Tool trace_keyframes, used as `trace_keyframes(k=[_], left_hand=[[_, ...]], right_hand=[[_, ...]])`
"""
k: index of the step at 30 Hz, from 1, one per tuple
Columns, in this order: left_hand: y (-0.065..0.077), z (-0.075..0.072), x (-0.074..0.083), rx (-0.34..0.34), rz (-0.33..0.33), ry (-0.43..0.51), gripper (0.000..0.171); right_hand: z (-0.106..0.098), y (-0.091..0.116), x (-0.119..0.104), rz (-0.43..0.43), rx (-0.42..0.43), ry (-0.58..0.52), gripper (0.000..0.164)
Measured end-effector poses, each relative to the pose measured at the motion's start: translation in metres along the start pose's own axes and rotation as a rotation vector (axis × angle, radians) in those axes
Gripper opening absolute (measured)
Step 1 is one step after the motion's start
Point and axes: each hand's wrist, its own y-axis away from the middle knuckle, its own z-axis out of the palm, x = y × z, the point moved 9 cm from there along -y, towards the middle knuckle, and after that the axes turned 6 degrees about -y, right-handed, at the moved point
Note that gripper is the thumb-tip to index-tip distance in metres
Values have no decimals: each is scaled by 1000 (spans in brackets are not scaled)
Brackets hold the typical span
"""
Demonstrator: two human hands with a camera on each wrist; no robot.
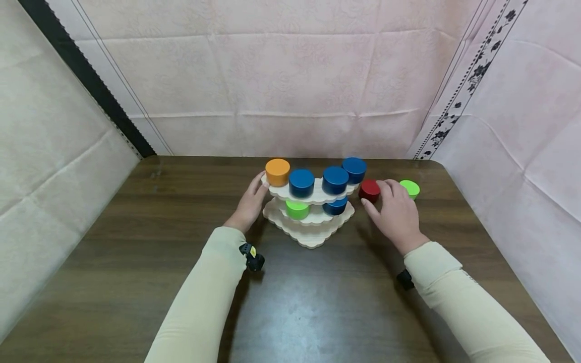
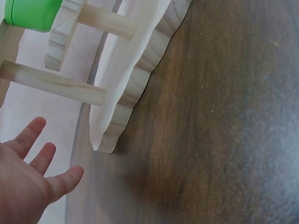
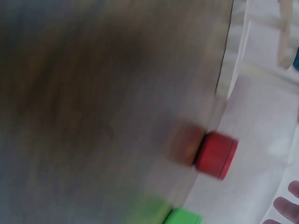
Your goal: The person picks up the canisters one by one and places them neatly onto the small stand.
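A pale wooden stand (image 1: pixel 310 233) with three scalloped tiers stands toward the table's far side. On its top tier are an orange cylinder (image 1: pixel 277 172) and several blue cylinders (image 1: pixel 301 182). A green cylinder (image 1: pixel 297 209) and another blue one (image 1: pixel 335 206) sit on the middle tier. My left hand (image 1: pixel 249 204) is at the top tier's left edge beside the orange cylinder, its visible fingers (image 2: pixel 65 181) extended and spread. To the right of the stand, my right hand (image 1: pixel 398 214) hovers with relaxed fingers between a red cylinder (image 3: pixel 216 155) and a green cylinder (image 1: pixel 410 188), holding nothing.
Dark brown wood covers the table (image 1: pixel 181 282). Its far edge lies just behind the stand, where a pale cloth wall (image 1: pixel 290 75) rises. Cloth walls also flank both sides. Wooden posts (image 2: pixel 107 22) separate the stand's tiers.
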Motion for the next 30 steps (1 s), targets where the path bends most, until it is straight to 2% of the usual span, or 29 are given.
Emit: trace_keyframes(k=[5,9,19,30], left_hand=[[-1,-1,-1,2,-7,4,61],[0,-2,-2,9,-16,16,60],[2,-1,-3,8,-23,11,60],[2,-2,-1,11,-39,-12,61]], right_hand=[[4,-11,25,82,-51,32,64],[8,-16,46,163,-93,15,69],[15,-15,97,349,-153,-43,78],[14,-10,136,469,-119,-108,87]])
